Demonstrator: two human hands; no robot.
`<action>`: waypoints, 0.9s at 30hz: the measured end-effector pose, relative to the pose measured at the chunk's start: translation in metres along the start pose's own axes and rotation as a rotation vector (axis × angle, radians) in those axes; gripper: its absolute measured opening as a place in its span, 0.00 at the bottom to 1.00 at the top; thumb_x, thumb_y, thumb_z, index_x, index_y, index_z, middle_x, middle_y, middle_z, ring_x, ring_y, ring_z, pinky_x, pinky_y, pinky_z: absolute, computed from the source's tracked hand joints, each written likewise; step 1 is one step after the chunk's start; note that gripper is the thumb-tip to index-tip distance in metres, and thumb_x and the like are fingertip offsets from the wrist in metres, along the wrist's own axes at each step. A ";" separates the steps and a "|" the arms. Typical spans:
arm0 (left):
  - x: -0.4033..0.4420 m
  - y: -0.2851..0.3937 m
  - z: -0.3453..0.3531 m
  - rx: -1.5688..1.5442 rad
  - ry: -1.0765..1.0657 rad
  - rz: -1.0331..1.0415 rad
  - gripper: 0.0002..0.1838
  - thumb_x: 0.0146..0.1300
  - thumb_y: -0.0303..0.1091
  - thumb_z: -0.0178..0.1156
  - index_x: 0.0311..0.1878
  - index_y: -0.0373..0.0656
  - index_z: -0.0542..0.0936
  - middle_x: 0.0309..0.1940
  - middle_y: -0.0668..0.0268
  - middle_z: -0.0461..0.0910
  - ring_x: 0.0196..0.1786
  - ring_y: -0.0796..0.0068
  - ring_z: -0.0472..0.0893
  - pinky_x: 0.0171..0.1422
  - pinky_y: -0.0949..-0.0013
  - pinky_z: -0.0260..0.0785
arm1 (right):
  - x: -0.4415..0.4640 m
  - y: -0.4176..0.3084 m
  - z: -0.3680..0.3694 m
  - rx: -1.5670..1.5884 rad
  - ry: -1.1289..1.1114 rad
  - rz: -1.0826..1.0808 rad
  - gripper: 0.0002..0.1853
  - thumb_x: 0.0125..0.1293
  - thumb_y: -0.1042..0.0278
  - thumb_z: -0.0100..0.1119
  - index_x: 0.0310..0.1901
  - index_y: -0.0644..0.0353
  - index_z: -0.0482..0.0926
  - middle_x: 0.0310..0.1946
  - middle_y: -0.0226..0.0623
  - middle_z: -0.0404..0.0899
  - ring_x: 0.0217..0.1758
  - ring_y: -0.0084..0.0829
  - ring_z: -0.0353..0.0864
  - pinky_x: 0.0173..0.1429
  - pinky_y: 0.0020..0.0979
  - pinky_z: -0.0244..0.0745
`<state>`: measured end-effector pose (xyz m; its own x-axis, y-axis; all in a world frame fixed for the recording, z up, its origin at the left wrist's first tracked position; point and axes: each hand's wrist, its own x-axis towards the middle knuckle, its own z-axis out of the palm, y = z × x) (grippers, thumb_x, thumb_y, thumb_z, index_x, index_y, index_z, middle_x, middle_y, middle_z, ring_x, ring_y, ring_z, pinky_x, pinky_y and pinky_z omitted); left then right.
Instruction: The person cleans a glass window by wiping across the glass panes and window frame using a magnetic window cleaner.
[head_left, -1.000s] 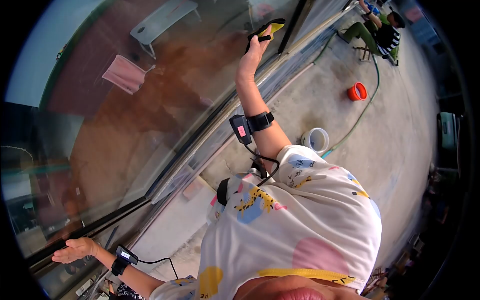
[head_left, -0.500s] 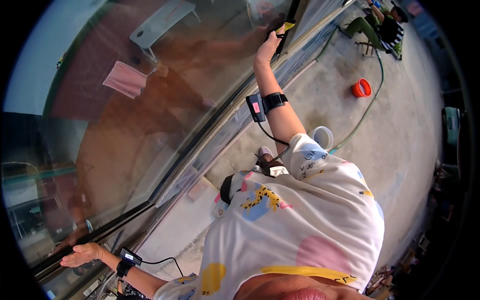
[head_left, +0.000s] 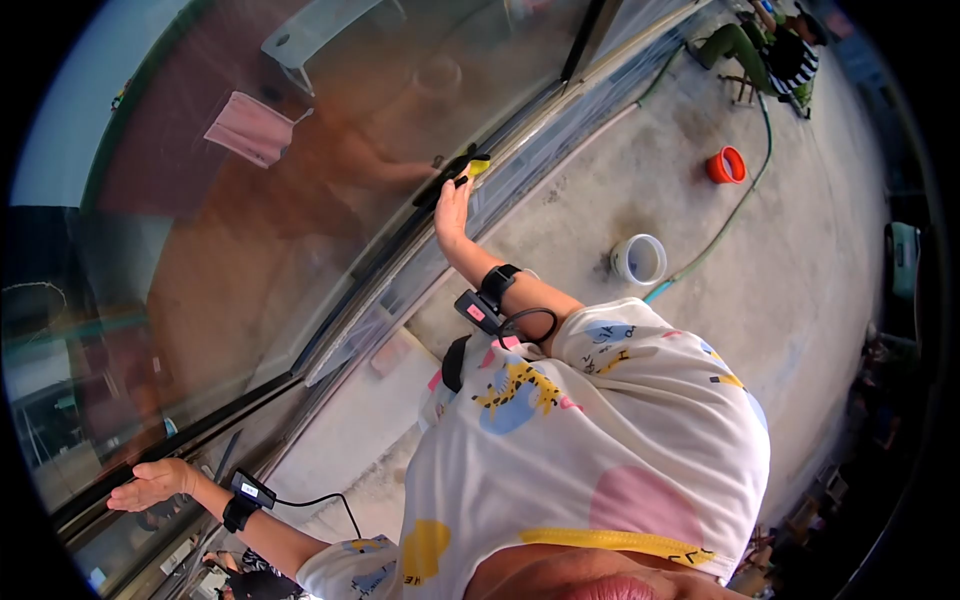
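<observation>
My right hand (head_left: pixel 455 205) grips a black-and-yellow tool (head_left: pixel 478 166) at the lower frame of a large window (head_left: pixel 260 300); the exact shape of the tool is partly hidden by my fingers. To the lower left, my left hand (head_left: pixel 155 484) is stretched out flat beside the black window frame (head_left: pixel 270 388), thumb apart and nothing in it. Whether its fingertips touch the frame is unclear. Both wrists carry black straps with small boxes and cables.
A white bucket (head_left: pixel 639 260) and a red bucket (head_left: pixel 726 165) stand on the concrete floor (head_left: pixel 790 260), near a green hose (head_left: pixel 728 226). At the upper right sits another person (head_left: pixel 785 60) in a striped top. Through the glass show a pink chair (head_left: pixel 254 128) and a pale table (head_left: pixel 315 35).
My right hand first moved up and right with the tool, then came down and left along the window to its lower frame. My left hand has shifted only slightly.
</observation>
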<state>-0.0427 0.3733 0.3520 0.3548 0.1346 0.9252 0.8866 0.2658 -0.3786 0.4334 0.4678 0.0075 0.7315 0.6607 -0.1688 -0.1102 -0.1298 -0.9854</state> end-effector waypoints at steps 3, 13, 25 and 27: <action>-0.002 0.000 -0.001 -0.005 -0.017 -0.018 0.30 0.75 0.42 0.41 0.74 0.33 0.55 0.74 0.47 0.54 0.75 0.47 0.57 0.75 0.47 0.48 | 0.026 -0.013 -0.008 0.064 0.051 0.024 0.33 0.71 0.62 0.36 0.75 0.60 0.45 0.76 0.57 0.40 0.79 0.53 0.40 0.79 0.36 0.39; 0.004 0.002 -0.003 0.017 -0.040 0.015 0.31 0.75 0.42 0.39 0.75 0.35 0.51 0.76 0.48 0.48 0.75 0.45 0.54 0.74 0.46 0.48 | 0.289 -0.011 -0.118 0.024 0.109 0.094 0.29 0.63 0.58 0.38 0.60 0.72 0.67 0.62 0.63 0.66 0.64 0.59 0.65 0.67 0.43 0.60; 0.006 0.005 -0.002 -0.054 -0.087 0.038 0.33 0.75 0.43 0.37 0.76 0.33 0.46 0.77 0.47 0.41 0.78 0.46 0.45 0.78 0.47 0.38 | 0.052 -0.014 -0.006 0.335 0.118 0.174 0.35 0.65 0.62 0.36 0.75 0.60 0.49 0.75 0.46 0.49 0.75 0.43 0.54 0.75 0.36 0.49; 0.015 0.023 -0.004 -0.070 -0.061 -0.039 0.35 0.72 0.43 0.40 0.75 0.30 0.49 0.74 0.40 0.47 0.74 0.40 0.53 0.74 0.46 0.46 | -0.005 -0.011 0.020 0.382 0.068 0.252 0.35 0.66 0.62 0.35 0.75 0.58 0.46 0.76 0.44 0.45 0.76 0.42 0.52 0.76 0.35 0.48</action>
<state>-0.0157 0.3777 0.3569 0.3026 0.1838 0.9352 0.9188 0.2047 -0.3375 0.4173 0.4809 0.0188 0.6913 0.5918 -0.4145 -0.5209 0.0107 -0.8535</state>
